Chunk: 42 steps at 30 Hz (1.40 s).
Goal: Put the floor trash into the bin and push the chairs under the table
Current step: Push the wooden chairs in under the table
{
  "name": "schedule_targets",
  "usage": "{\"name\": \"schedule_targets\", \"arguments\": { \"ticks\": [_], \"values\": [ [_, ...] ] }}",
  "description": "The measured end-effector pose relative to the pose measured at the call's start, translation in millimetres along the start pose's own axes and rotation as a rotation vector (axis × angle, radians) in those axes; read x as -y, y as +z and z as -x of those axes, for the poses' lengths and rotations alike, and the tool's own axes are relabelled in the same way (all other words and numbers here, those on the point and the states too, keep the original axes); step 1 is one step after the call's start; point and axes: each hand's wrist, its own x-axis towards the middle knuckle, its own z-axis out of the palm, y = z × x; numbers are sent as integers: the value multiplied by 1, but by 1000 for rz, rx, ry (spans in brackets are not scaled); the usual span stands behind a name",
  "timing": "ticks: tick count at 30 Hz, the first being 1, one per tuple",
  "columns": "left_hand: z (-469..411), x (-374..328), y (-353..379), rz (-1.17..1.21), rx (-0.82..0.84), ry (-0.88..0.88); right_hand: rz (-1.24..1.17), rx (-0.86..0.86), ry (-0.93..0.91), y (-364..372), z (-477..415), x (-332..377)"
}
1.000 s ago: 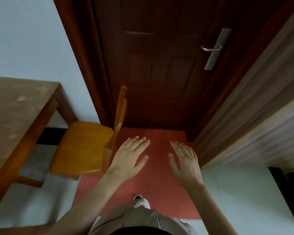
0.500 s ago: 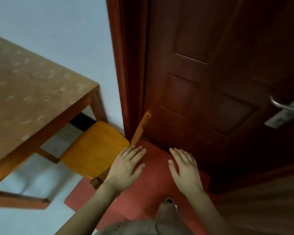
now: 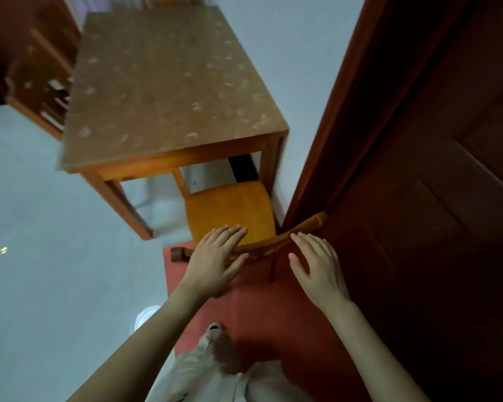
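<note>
Just at the chair [image 3: 230, 207] back, left hand [image 3: 215, 258] and right hand [image 3: 317, 264], fingers straight.

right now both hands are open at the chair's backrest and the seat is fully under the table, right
Not quite. The head view shows the seat out in front of the table, almost wholly uncovered, not under it. The rest holds: left hand and right hand are open at the backrest, fingers straight.
</note>
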Motion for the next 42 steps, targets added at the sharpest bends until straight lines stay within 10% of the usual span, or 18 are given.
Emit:
{"name": "schedule_targets", "arguments": {
  "ticks": [18, 42],
  "values": [
    [-11, 49, 56, -42, 60, -266, 50, 484, -162, 53, -107, -32],
    [-24, 43, 75, 172, -224, -472, -193, 309, -189, 63, -113, -51]
  ]
}}
